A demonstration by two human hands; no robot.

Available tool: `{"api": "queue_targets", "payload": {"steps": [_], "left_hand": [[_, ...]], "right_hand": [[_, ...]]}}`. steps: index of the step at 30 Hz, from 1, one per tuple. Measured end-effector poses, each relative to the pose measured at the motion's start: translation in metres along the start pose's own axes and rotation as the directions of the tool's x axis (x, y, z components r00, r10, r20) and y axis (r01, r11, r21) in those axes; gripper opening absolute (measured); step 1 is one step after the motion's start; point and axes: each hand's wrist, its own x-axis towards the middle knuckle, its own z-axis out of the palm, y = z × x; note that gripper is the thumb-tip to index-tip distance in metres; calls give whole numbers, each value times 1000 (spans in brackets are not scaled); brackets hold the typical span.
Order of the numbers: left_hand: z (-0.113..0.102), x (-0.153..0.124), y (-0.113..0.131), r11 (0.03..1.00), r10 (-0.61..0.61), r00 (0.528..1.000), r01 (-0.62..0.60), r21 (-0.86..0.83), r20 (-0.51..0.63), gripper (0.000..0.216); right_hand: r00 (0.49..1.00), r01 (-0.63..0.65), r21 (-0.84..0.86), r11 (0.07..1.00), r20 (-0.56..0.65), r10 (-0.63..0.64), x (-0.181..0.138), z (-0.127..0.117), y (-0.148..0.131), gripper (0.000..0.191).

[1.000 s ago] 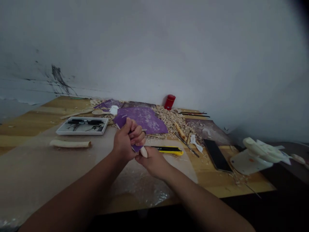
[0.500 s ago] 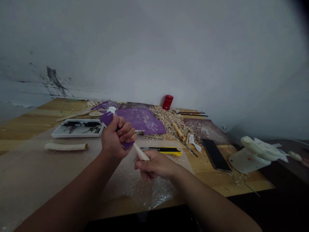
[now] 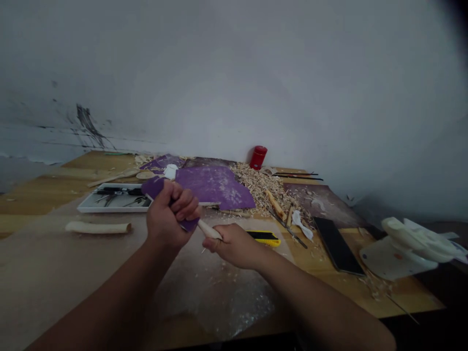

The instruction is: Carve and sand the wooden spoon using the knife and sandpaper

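Note:
My left hand (image 3: pixel 168 214) is closed round a folded piece of purple sandpaper (image 3: pixel 153 185) that wraps a pale wooden stick (image 3: pixel 207 229). The sandpaper pokes out above and below my fingers. My right hand (image 3: pixel 234 245) grips the near end of the same stick, with its fingers curled under. Both hands are above a sheet of clear plastic (image 3: pixel 219 287) dusted with wood bits, over the wooden table (image 3: pixel 365 287).
A yellow utility knife (image 3: pixel 266 237) lies just behind my right hand. A white tray of tools (image 3: pixel 109 197) and a pale wooden piece (image 3: pixel 98 227) sit to the left. Further back are a purple sheet (image 3: pixel 214 183), wood shavings (image 3: pixel 259 183) and a red can (image 3: pixel 258 157). A black slab (image 3: pixel 338 239) and a white stand (image 3: pixel 402 248) are on the right.
My left hand has slid with the sandpaper up and to the left along the stick, baring more of the wood. My right hand has kept its grip near the same spot.

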Motion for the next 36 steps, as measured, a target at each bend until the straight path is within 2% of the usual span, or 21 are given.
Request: {"api": "queue_targets", "payload": {"steps": [2, 5, 8, 11, 15, 20, 25, 31, 36], "left_hand": [[-2, 1, -3, 1000, -26, 1000, 26, -8, 1, 31], [-4, 1, -8, 997, -83, 997, 83, 1, 3, 30], [-4, 2, -7, 998, -68, 998, 68, -5, 0, 31], [-3, 2, -5, 1000, -2, 1000, 2, -19, -9, 31], [-1, 0, -12, 996, -89, 996, 89, 7, -12, 30], [-3, 1, -12, 1000, 1, 999, 0, 20, -35, 31], [-3, 1, -15, 997, -64, 997, 65, 31, -33, 30], [-5, 2, -19, 997, -16, 999, 19, 71, -46, 29], [-4, 3, -22, 980, 15, 998, -3, 201, -61, 28]], "right_hand": [[999, -5, 60, 998, 46, 2, -2, 0, 5, 35], [999, -5, 103, 995, 47, 0, -2, 1, 6, 34], [1000, -7, 51, 999, 19, 6, -3, 1, 6, 36], [999, 13, 16, 1000, 49, -13, -5, -1, 6, 36], [1000, 13, 18, 1000, 17, -13, -6, 1, 6, 36], [999, -30, 1, 1000, 29, 30, -6, 5, 6, 39], [1000, -7, -5, 1000, -17, 7, -6, 4, 6, 36], [999, -37, -78, 996, 23, 39, -6, 6, 7, 40], [999, -34, -182, 983, 1, 34, -7, 7, 12, 43]]}}
